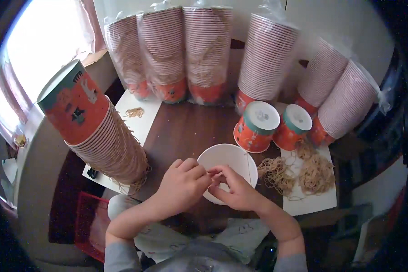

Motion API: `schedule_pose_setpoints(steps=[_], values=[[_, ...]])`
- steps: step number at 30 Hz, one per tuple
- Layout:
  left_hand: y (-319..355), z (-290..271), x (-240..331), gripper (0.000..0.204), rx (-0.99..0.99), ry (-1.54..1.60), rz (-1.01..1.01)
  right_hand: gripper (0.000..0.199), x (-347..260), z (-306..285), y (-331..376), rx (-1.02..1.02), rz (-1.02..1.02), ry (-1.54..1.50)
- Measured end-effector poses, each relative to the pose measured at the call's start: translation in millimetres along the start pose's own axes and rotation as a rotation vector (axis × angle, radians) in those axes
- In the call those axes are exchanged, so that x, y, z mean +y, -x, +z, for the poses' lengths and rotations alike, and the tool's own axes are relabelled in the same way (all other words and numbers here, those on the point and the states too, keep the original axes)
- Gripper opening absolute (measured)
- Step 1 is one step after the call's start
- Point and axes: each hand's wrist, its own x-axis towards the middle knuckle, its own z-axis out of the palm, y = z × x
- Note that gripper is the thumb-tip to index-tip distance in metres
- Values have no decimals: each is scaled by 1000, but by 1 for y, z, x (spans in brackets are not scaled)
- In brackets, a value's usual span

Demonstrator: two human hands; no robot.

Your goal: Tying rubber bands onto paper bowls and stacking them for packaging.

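A white-lined paper bucket (224, 155) stands on the table in front of me, its mouth facing up. Over its near side my left hand (185, 182) is closed, fingertips pressed together. Touching it, my right hand (236, 189) pinches with thumb and fingers curled. What lies between the fingertips is too small to make out. A thin tan string (248, 170) hangs over the bucket's right inner wall; whether its end reaches my fingers cannot be seen. Just right of the bucket lies a tangled heap of tan string (276, 174).
On the left leans a tall stack of orange and green paper buckets (93, 118) with strings hanging along it. Bagged bucket stacks (206, 45) line the back. Two upside-down buckets (258, 127) stand at right. Another string heap (316, 174) lies on a white sheet (303, 206).
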Motion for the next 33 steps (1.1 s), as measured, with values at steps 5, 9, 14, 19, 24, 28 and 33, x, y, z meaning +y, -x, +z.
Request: schedule_pose_setpoints(steps=[5, 9, 14, 19, 24, 28, 33], values=[[3, -7, -1, 9, -32, -94, 20, 23, -6, -6, -9, -109, 135, 6], [10, 0, -3, 10, -28, -121, 13, 15, -1, -4, -10, -45, 95, 170], [23, 10, 7, 10, -20, -69, -51, 12, 4, 2, 3, 55, -73, 341], [52, 18, 4, 26, 7, 347, -791, 7, 7, 3, 25, 85, -56, 600], [68, 39, 4, 28, -245, 790, -973, 7, 9, 28, 52, 30, -173, 865], [82, 46, 17, 27, -219, 1101, -1067, 11, 0, 41, 60, -30, -285, 896], [103, 58, 32, 20, -107, 880, -931, 10, 21, 55, 71, 41, -91, 759]])
